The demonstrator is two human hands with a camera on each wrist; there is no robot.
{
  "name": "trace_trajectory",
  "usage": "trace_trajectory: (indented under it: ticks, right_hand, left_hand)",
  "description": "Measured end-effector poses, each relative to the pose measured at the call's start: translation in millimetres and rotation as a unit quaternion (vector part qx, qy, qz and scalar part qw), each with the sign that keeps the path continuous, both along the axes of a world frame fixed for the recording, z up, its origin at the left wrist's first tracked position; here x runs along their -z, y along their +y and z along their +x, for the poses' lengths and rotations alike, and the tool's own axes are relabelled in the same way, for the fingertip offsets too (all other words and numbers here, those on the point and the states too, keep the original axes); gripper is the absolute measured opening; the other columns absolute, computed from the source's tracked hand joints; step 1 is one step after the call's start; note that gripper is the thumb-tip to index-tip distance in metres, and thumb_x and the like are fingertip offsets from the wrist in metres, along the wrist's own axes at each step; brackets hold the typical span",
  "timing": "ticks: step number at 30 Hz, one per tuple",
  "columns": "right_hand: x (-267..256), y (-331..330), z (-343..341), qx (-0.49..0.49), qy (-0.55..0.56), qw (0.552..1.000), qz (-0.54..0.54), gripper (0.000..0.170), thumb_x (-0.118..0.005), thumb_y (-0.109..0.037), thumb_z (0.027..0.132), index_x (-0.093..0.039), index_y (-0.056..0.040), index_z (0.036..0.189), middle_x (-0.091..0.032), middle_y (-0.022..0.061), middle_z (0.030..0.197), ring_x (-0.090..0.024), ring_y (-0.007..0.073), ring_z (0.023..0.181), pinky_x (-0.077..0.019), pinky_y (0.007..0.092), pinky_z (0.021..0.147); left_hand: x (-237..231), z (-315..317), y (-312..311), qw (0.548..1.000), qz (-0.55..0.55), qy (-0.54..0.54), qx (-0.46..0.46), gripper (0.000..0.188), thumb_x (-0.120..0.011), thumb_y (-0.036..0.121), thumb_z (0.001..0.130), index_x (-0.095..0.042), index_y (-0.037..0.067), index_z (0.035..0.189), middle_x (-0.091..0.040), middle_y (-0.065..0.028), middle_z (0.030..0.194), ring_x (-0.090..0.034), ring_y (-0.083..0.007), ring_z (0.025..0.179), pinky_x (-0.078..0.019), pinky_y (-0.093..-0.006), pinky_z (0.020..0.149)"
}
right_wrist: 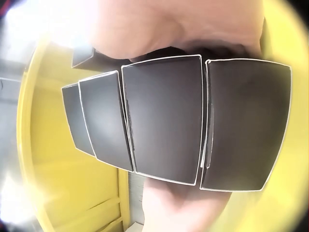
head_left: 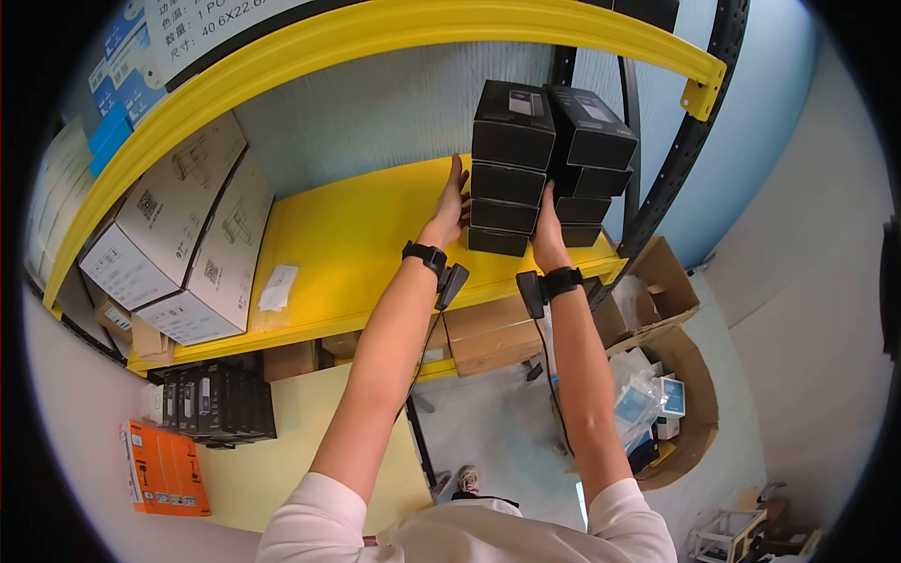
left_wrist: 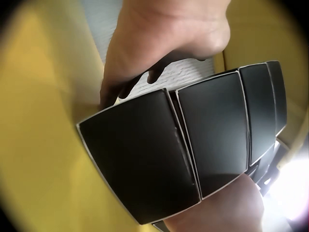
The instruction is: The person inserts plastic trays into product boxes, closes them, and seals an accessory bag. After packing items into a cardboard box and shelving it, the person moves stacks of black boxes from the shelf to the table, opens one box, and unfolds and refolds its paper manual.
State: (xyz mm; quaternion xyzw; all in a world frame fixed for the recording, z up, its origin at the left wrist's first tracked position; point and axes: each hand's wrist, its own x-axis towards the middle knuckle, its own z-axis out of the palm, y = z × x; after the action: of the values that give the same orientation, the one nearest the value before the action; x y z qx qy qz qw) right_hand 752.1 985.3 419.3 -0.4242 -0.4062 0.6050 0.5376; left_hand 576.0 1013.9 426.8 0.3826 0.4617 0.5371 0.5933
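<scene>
A column of several black boxes (head_left: 507, 141) stands at the right end of the yellow shelf, beside a second column of black boxes (head_left: 596, 145). My left hand (head_left: 449, 208) is at the near column's left side, fingers extended. Between the columns, my right hand (head_left: 549, 225) lies along its right side. In the left wrist view, the left hand (left_wrist: 164, 34) arches beside the boxes (left_wrist: 212, 130), its fingertips partly hidden behind them. In the right wrist view, the right hand (right_wrist: 178, 24) is against the boxes (right_wrist: 161, 121), fingers mostly hidden; the left hand (right_wrist: 186, 203) shows opposite.
Large white cartons (head_left: 160, 235) and a white paper (head_left: 278, 288) are on the yellow shelf (head_left: 347, 225) to the left. A yellow beam (head_left: 375, 30) crosses above, and a black upright (head_left: 678, 141) stands right. Below are an orange box (head_left: 169, 469) and an open carton (head_left: 699, 413).
</scene>
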Motion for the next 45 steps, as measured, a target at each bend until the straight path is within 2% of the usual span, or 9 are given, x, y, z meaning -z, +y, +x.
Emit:
trace_trajectory:
  ticks: [2,11,23,28,34,37,40,41,45]
  right_hand:
    - [1.6,6.9,-3.6,-0.012,0.013,1.0,0.015,0.084,-0.03,-0.069,0.095,-0.027,-0.0061,0.152,-0.037,0.0115,0.151,-0.034,0.026,0.139,-0.0259,0.0359,0.114]
    - [-7.7,-27.7,-25.8,-0.044,0.053,0.996,0.053,0.075,-0.034,-0.06,0.099,-0.027,-0.007,0.151,-0.036,0.0064,0.152,-0.036,0.0206,0.138,-0.0302,0.0301,0.112]
    - [28.5,-192.6,-88.3,-0.156,0.03,0.986,0.041,0.068,-0.027,-0.052,0.103,-0.03,-0.0013,0.149,-0.036,0.0073,0.15,-0.033,0.0187,0.138,-0.0249,0.0293,0.113]
    - [73.7,-287.6,-115.4,-0.186,0.005,0.982,-0.009,0.055,-0.034,-0.039,0.105,-0.034,-0.0031,0.147,-0.042,0.0036,0.145,-0.038,0.0171,0.132,-0.0279,0.0306,0.111]
    - [172.2,-379.9,-154.2,-0.318,-0.279,0.9,0.11,0.046,-0.035,-0.023,0.104,-0.036,0.004,0.142,-0.044,0.0153,0.143,-0.039,0.025,0.132,-0.0299,0.0335,0.111]
    - [309.2,-398.6,-190.3,-0.29,0.057,0.955,0.024,0.045,-0.043,-0.027,0.104,-0.039,-0.0024,0.141,-0.041,0.0057,0.144,-0.037,0.0178,0.131,-0.0288,0.0338,0.112]
    - [329.9,-424.7,-234.1,-0.332,0.081,0.938,-0.058,0.048,-0.041,-0.03,0.104,-0.036,-0.0033,0.144,-0.039,0.0043,0.145,-0.037,0.0182,0.132,-0.0271,0.0356,0.114]
    - [320.3,-433.2,-250.3,-0.359,-0.068,0.931,-0.015,0.051,-0.038,-0.035,0.104,-0.033,-0.0049,0.146,-0.038,0.0038,0.148,-0.035,0.0194,0.135,-0.0256,0.0372,0.115]
    - [335.4,-448.4,-292.7,-0.363,0.03,0.929,-0.066,0.055,-0.036,-0.04,0.104,-0.033,-0.0081,0.147,-0.036,0.0034,0.151,-0.033,0.02,0.138,-0.0248,0.0372,0.116]
  left_hand:
    - [-7.8,4.5,6.0,0.991,0.061,-0.07,0.098,0.087,-0.028,0.074,0.092,-0.032,0.008,0.15,-0.049,-0.0187,0.136,-0.049,-0.0282,0.121,-0.0404,-0.0378,0.101]
    - [-24.6,-1.1,-47.3,0.993,0.096,-0.041,0.051,0.089,-0.029,0.074,0.092,-0.031,0.006,0.149,-0.05,-0.0138,0.137,-0.048,-0.0236,0.126,-0.0441,-0.0331,0.1]
    - [-33.7,-75.1,-270.9,0.981,0.041,-0.15,-0.113,0.062,-0.035,0.052,0.102,-0.041,0.007,0.144,-0.051,-0.0084,0.138,-0.051,-0.0163,0.122,-0.0428,-0.0301,0.102]
    - [27.7,-119.7,-371.3,0.982,0.05,-0.116,-0.137,0.061,-0.035,0.046,0.104,-0.027,0.008,0.151,-0.04,-0.008,0.148,-0.044,-0.0163,0.129,-0.0373,-0.0309,0.107]
    - [74.0,-172.9,-478.1,0.982,0.008,-0.093,-0.166,0.066,-0.026,0.047,0.105,-0.007,0.008,0.155,-0.016,-0.0066,0.16,-0.019,-0.0179,0.145,-0.0159,-0.031,0.118]
    - [144.2,-216.5,-511.7,0.983,0.036,-0.072,-0.163,0.068,-0.027,0.047,0.105,-0.004,0.007,0.155,-0.012,-0.0096,0.16,-0.017,-0.0208,0.146,-0.0156,-0.0319,0.119]
    - [205.8,-256.5,-532.2,0.979,0.02,-0.097,-0.176,0.069,-0.027,0.048,0.104,-0.004,0.007,0.155,-0.012,-0.0103,0.16,-0.017,-0.021,0.146,-0.0156,-0.0319,0.119]
    - [221.1,-265.8,-537.5,0.977,0.03,-0.101,-0.183,0.069,-0.029,0.048,0.104,-0.004,0.007,0.155,-0.013,-0.0095,0.16,-0.017,-0.0205,0.146,-0.0153,-0.0318,0.119]
    - [297.3,-306.6,-545.1,0.964,0.037,-0.19,-0.181,0.068,-0.034,0.046,0.104,-0.008,0.01,0.155,-0.014,-0.0064,0.16,-0.019,-0.0186,0.145,-0.0175,-0.0312,0.118]
